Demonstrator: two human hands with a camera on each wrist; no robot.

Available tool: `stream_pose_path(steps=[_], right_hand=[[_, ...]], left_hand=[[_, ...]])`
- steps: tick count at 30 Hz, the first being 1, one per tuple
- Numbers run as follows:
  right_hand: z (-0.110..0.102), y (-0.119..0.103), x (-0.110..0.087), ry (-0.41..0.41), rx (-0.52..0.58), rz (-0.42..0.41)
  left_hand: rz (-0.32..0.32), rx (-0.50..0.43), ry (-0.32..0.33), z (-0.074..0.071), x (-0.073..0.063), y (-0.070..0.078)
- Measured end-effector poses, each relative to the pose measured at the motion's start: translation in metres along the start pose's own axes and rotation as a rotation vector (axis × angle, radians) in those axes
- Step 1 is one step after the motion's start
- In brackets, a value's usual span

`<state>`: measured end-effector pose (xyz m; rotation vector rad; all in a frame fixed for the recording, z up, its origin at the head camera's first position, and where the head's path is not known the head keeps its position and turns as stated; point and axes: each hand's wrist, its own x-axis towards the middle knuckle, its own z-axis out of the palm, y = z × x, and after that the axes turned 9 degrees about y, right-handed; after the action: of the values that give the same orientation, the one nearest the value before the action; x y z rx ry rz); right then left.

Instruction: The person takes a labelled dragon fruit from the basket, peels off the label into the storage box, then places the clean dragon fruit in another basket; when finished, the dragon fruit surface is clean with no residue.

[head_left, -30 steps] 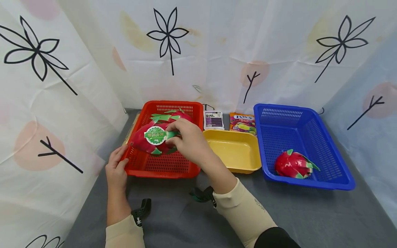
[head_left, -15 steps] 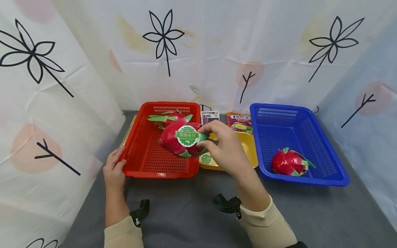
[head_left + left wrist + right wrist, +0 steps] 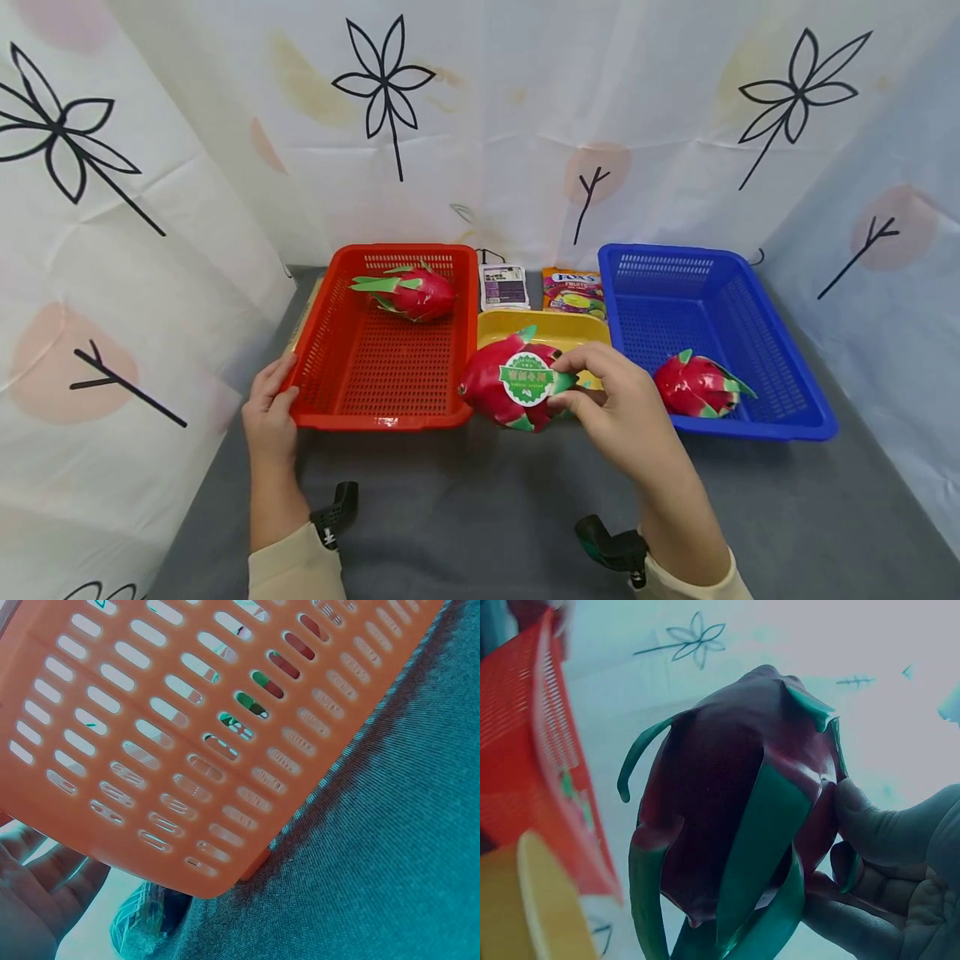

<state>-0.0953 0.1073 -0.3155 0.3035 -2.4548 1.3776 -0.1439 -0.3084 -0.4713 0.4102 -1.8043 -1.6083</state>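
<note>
With thumb and fingers, my right hand (image 3: 626, 408) pinches a dragon fruit (image 3: 495, 379) by its green leaf end. It is raised in front of the yellow tray (image 3: 540, 321), with a round green-and-white label facing up. The right wrist view shows the underside of this dragon fruit (image 3: 712, 772) and its green leaves. On the left, my left hand (image 3: 272, 417) grips the rim of the red basket (image 3: 386, 421) at its front left corner. Another dragon fruit (image 3: 420, 293) lies at the back of that basket. A third dragon fruit (image 3: 699, 385) lies in the blue basket (image 3: 660, 317).
Behind the yellow tray are a purple-and-white packet (image 3: 503, 287) and a Fox's fruit sweets bag (image 3: 573, 292). A dark grey cloth (image 3: 450, 517) covers the table. Patterned white curtains (image 3: 510, 117) hang at the back and sides.
My right hand has carried the labelled dragon fruit out of the red basket, rightward and nearer, to in front of the yellow tray. My left hand has stayed on the red basket's rim.
</note>
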Motion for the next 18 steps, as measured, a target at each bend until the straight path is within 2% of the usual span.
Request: stream_pose_path(steps=[9, 18], right_hand=[[-0.006, 0.033, -0.034, -0.009, -0.118, 0.027], [0.012, 0.059, -0.053, -0.060, -0.249, 0.067]], left_hand=[[-0.025, -0.013, 0.015, 0.001, -0.001, 0.001], [0.030, 0.027, -0.004, -0.001, 0.000, 0.000]])
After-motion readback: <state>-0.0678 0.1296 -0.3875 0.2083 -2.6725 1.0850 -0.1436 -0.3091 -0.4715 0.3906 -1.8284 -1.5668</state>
